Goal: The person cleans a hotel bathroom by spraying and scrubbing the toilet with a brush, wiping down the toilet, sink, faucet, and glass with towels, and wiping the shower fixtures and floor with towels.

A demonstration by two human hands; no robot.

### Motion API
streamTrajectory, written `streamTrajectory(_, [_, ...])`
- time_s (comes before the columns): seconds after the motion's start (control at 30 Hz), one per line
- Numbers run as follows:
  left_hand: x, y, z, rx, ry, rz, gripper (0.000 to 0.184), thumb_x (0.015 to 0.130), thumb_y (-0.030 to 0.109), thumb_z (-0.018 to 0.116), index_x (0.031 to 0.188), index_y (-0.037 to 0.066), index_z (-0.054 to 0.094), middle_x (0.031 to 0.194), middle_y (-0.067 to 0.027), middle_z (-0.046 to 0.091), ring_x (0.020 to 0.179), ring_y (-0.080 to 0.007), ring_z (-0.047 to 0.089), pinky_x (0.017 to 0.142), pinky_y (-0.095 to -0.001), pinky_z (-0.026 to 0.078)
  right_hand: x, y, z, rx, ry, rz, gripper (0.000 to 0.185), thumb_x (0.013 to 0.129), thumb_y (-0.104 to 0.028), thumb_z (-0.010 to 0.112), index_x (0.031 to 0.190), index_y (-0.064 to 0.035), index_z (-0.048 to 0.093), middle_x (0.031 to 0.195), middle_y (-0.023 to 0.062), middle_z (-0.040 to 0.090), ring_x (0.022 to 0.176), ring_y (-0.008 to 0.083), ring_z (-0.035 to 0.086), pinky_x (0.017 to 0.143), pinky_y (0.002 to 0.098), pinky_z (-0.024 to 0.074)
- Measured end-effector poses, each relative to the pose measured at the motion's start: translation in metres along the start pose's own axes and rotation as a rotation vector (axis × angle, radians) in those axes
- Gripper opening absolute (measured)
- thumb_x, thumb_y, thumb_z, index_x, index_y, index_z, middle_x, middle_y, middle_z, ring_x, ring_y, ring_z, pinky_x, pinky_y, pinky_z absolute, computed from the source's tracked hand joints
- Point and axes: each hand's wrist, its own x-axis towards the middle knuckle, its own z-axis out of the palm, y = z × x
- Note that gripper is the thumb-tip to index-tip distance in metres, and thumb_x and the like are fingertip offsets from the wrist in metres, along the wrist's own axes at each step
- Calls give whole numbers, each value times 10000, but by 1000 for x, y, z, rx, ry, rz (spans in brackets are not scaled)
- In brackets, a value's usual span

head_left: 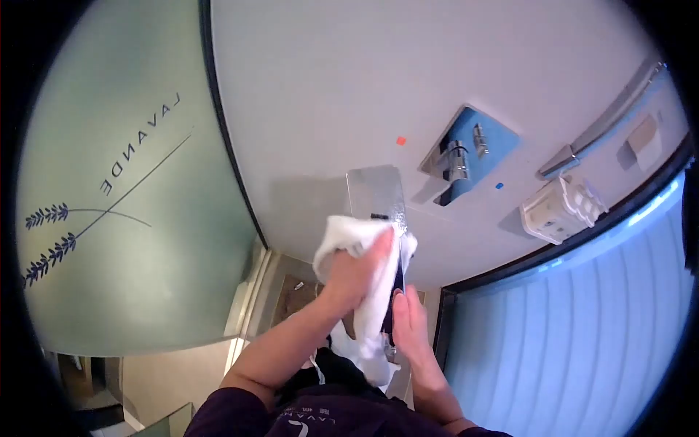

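Note:
A white cloth (pixel 375 306) hangs bunched in my left hand (pixel 357 273), whose fingers are wrapped round it. It lies against a shiny metal plate (pixel 376 191) on the pale wall, covering the plate's lower part. To the right, my right hand (pixel 411 320) has its fingers pressed together along the edge of a dark, narrow, upright object (pixel 389 320). The lower end of the cloth hangs between my forearms. Part of the dark object is hidden behind the cloth.
A chrome shower control (pixel 457 162) is on the wall to the right, beside a white basket (pixel 561 211) and a metal bar (pixel 611 124). Frosted glass (pixel 145 182) with lettering stands at the left. A bluish ribbed panel (pixel 568 313) is at the lower right.

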Motion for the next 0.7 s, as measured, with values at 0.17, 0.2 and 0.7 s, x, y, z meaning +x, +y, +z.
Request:
streamTrajectory(0.17, [-8, 17, 16, 137, -271, -36, 351, 790, 323, 574, 960, 16, 575, 834, -91, 596, 707, -162, 583, 626, -303, 487, 6, -18, -33, -80, 180, -111, 216, 913, -187, 358, 823, -14, 451, 685, 58, 485, 630, 135, 463, 578, 287, 402])
streamTrajectory(0.2, [-6, 7, 17, 203, -409, 101, 327, 789, 265, 578, 994, 11, 567, 879, -94, 595, 756, -175, 589, 657, -303, 488, 11, -44, -49, 55, 206, -139, 223, 916, -181, 350, 817, -12, 457, 723, 76, 536, 642, 152, 523, 592, 293, 436])
streamTrajectory(0.7, [47, 91, 63, 161, -271, 438, 339, 806, 244, 531, 1050, 9, 528, 978, -96, 569, 889, -196, 549, 760, -336, 450, 168, -419, -400, 312, 281, -1314, 395, 916, -387, 359, 1112, -50, 424, 998, 83, 574, 886, 215, 588, 734, 330, 462])
